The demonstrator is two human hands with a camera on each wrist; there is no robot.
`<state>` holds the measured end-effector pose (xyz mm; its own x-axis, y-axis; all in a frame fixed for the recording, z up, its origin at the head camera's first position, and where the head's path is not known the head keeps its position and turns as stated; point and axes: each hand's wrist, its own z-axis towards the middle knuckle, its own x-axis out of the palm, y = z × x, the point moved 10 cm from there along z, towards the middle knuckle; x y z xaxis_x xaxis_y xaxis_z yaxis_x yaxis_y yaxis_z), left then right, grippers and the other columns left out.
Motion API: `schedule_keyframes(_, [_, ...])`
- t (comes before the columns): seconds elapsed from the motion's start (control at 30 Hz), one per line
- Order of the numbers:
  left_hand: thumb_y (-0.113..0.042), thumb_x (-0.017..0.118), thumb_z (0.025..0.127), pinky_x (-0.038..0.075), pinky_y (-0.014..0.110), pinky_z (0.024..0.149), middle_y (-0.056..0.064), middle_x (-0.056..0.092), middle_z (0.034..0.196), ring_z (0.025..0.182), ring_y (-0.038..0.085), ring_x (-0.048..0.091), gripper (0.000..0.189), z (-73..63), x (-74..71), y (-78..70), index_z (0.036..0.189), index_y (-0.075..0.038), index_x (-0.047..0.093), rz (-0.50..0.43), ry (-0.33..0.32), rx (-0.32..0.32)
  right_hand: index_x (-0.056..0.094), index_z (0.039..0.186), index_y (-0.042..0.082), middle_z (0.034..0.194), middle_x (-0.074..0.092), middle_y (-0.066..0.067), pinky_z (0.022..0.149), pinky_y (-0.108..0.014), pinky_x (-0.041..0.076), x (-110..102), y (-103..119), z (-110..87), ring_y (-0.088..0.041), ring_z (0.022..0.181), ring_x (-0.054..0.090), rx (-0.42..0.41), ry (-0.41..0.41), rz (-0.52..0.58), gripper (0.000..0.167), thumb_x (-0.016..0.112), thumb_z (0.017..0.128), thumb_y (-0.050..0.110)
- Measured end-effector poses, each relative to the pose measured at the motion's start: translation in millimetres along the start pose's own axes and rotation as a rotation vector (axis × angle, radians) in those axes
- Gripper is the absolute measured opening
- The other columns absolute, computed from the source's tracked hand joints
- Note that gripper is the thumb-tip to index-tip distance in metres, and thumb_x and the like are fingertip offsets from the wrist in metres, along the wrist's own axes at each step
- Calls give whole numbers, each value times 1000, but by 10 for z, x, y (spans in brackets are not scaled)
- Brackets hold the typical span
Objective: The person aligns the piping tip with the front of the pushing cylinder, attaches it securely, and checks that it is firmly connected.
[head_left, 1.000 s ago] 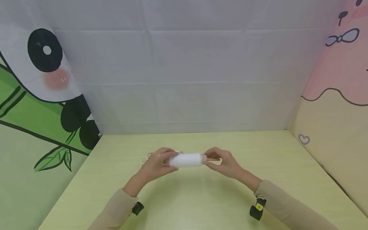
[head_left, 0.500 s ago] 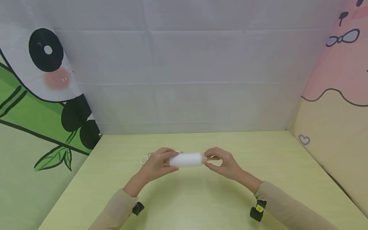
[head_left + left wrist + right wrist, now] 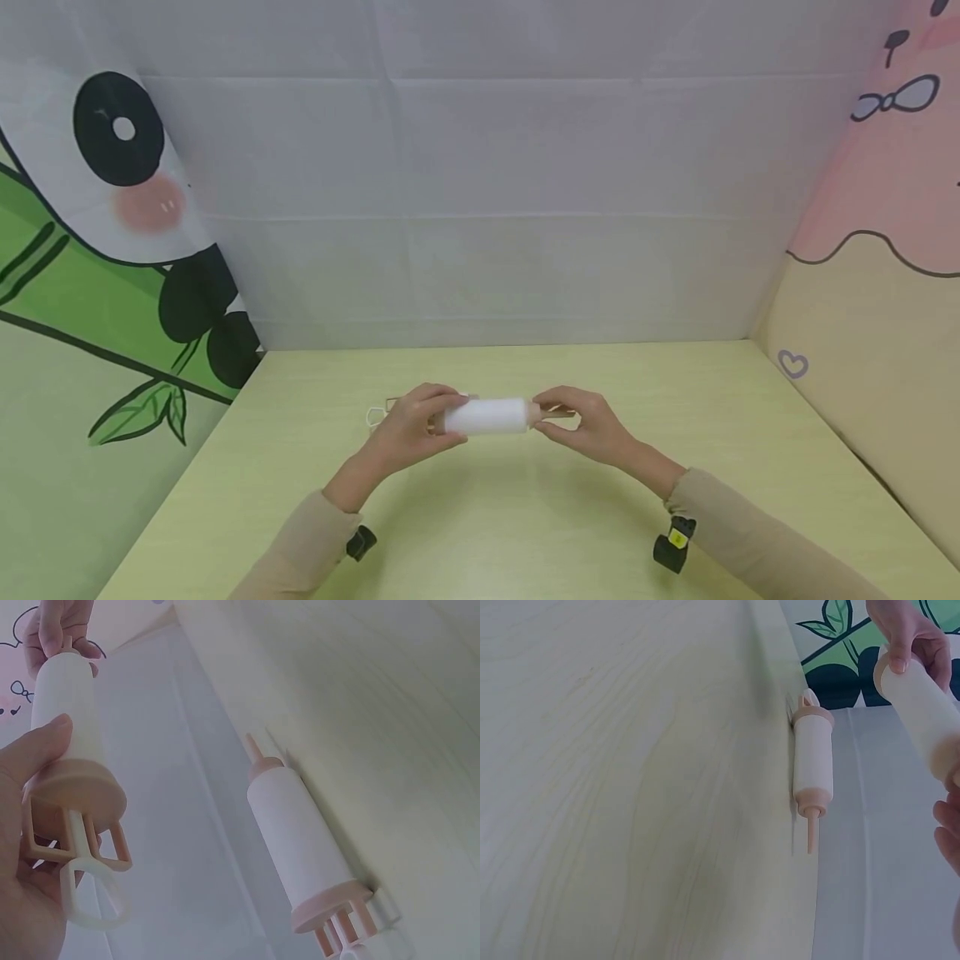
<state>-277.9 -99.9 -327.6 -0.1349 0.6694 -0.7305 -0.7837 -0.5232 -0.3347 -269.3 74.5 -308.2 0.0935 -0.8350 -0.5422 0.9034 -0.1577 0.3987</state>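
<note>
A large syringe (image 3: 491,417) with a white barrel and pinkish-beige ends is held level above the table. My left hand (image 3: 412,427) grips its back end, thumb and fingers around the barrel next to the collar. In the left wrist view the square finger loops and the white plunger ring (image 3: 96,894) stick out past that hand. At the front end my right hand (image 3: 585,427) pinches the beige cap around the nozzle. A second, similar syringe (image 3: 300,836) lies on the table beyond; in the head view the left hand and the held syringe mostly hide it.
The pale wood-grain table (image 3: 480,533) runs back to a creased light-grey sheet (image 3: 480,192). Cartoon-printed panels stand at the left (image 3: 75,350) and right (image 3: 877,350). A small black camera is strapped at each wrist.
</note>
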Motion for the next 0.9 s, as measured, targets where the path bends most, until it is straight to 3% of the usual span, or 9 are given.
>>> schedule_keyframes(0.2, [-10,81,65,50,15,58,11,59,105,90,24,57,45,-11,9,16,107,-4,64,-1,-3,-6,59,98,-9,92,62,-21,60,-39,55,9,11,12,-30,77,64,7,-17,6,34,73,66,-12])
schedule_keyframes(0.6, [-9,82,64,51,16,59,11,60,104,91,25,58,46,-37,-8,37,106,-3,64,-11,-9,-25,57,95,-9,91,60,-21,63,-38,55,19,89,21,-32,80,61,-73,1,-11,40,74,59,-17])
schedule_keyframes(0.9, [-9,81,65,51,17,59,11,60,104,90,24,58,45,-47,-14,36,106,-4,64,-16,-5,-41,63,98,1,92,66,-12,61,-29,55,105,-287,-135,-23,75,64,-25,12,-64,35,77,65,-3])
